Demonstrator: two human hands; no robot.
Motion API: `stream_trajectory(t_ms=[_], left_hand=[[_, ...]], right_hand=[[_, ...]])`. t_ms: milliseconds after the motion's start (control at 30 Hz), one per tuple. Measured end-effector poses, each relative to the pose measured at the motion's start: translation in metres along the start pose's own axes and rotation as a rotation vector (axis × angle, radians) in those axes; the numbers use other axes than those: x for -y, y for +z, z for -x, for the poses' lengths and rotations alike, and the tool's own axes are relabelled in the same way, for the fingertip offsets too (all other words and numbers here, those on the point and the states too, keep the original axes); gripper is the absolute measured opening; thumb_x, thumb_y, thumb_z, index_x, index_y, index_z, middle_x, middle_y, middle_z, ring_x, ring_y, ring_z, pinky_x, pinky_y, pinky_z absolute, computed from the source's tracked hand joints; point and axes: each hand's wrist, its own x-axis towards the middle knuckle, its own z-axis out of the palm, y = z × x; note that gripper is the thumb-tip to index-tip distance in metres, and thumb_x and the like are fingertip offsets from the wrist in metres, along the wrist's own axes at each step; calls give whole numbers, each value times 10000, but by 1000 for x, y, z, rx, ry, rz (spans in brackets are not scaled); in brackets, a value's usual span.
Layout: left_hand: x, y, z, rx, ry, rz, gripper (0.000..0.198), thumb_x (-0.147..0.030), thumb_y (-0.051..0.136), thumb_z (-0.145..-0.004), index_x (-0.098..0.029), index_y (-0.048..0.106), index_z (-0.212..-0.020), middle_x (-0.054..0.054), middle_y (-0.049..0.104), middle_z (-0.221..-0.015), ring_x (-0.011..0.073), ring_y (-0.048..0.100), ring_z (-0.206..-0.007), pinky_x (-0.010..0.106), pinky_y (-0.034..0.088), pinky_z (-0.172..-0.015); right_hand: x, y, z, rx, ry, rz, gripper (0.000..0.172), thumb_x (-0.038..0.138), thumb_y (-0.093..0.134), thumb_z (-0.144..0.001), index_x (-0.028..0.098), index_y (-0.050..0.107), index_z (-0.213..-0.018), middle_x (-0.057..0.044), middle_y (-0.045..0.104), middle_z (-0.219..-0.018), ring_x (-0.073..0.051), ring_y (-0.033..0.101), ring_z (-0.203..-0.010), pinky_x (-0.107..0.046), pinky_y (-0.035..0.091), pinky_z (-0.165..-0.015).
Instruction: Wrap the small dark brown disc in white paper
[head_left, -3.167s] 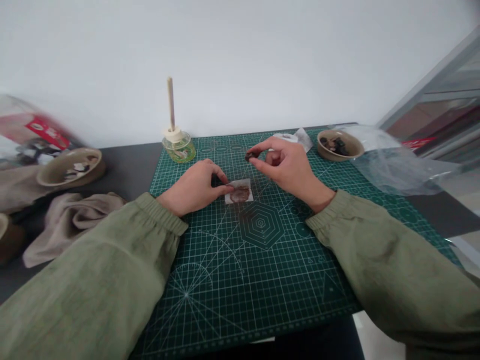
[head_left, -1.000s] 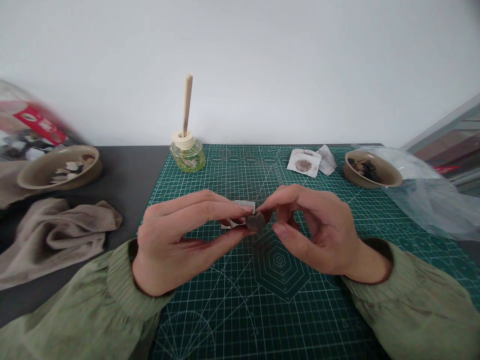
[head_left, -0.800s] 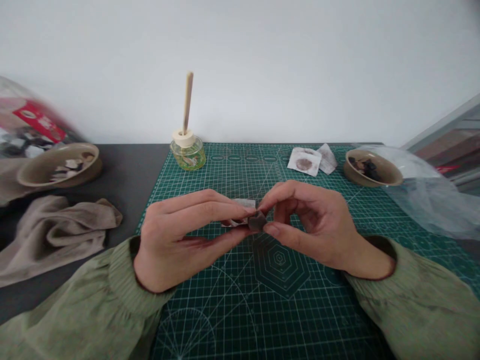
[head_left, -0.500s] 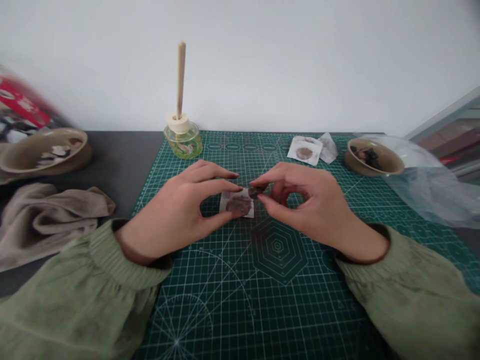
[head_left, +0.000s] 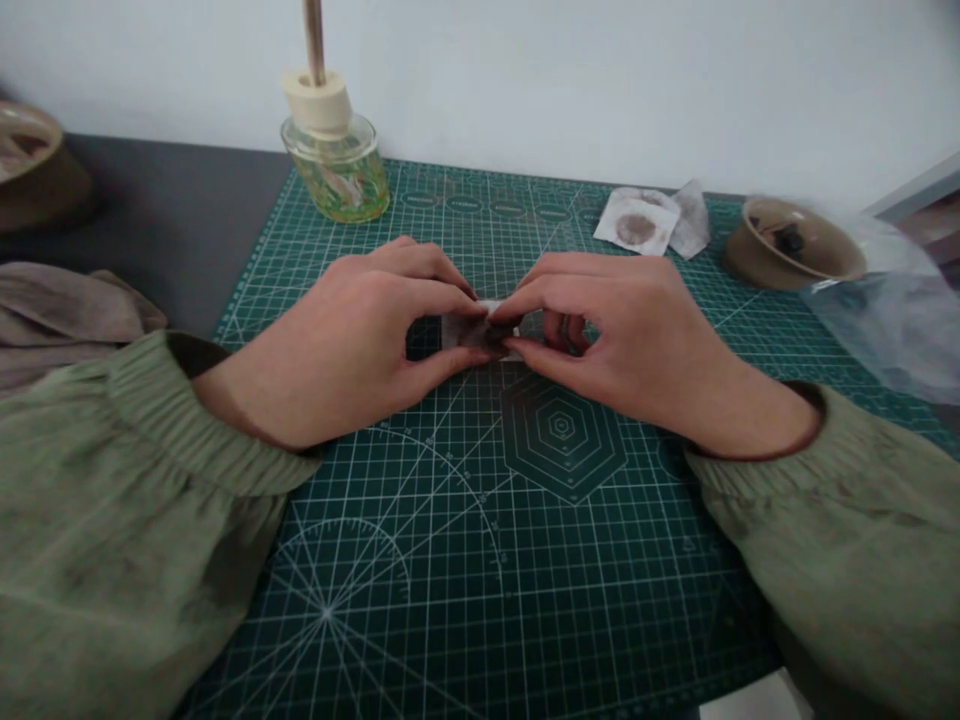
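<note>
A small white square packet (head_left: pixel 466 330) with a dark brown stain lies on the green cutting mat (head_left: pixel 465 500), partly hidden by my fingertips. My left hand (head_left: pixel 375 335) reaches over it from the left, thumb and forefinger curved toward each other at its surface, with a gap between palm and mat. From the right, my right hand (head_left: pixel 615 330) pinches a small dark piece (head_left: pixel 504 325) between thumb and forefinger, right over the packet. The fingertips of both hands almost meet there.
Behind stand a glass diffuser bottle (head_left: pixel 341 170) and white stained packets (head_left: pixel 637 222). A brown bowl (head_left: pixel 795 245) with dark bits and clear plastic (head_left: pixel 885 330) are at right. At left are another bowl (head_left: pixel 45 190) and a brownish cloth (head_left: pixel 67 310).
The view has tilted down and moved closer. My right hand has brought the dark piece left onto the packet, and my left fingertips have come nearer to it.
</note>
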Motion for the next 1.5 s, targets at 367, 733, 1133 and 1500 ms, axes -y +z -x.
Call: stream_trajectory(t_ms=[367, 733, 1133, 1500], left_hand=[[4, -3, 0, 1, 60, -32, 333, -584, 832, -1169, -347, 993, -1339, 73, 924, -1386, 380, 879, -1265, 514, 682, -1220], [-4, -8, -3, 54, 82, -71, 296, -427, 824, -1227, -227, 961, -1397, 73, 877, -1366, 352, 849, -1336, 575, 652, -1316], [0, -7, -1, 33, 96, -59, 557, -664, 639, -1287, -227, 972, -1379, 74, 848, -1335, 301, 824, -1286, 608, 607, -1323], [-2, -5, -2, 32, 82, -39, 639, -758, 566, -1286, -278, 978, -1375, 75, 855, -1330, 324, 824, -1278, 559, 616, -1267]], right_hand=[[7, -3, 2, 14, -60, 137, 206, 122, 771, -1139, 205, 926, -1248, -70, 918, -1182, -257, 889, -1053, -375, 661, -927], [13, -7, -1, 52, -39, 238, 98, 171, 847, -1146, 223, 915, -1195, -78, 917, -1142, -246, 844, -916, -391, 647, -895], [12, -6, -1, 29, -62, 219, 89, 169, 844, -1136, 234, 903, -1154, -87, 938, -1174, -251, 845, -964, -381, 659, -893], [14, -6, -2, 36, -56, 224, 139, 128, 833, -1107, 223, 921, -1159, -82, 937, -1151, -239, 838, -909, -381, 650, -870]])
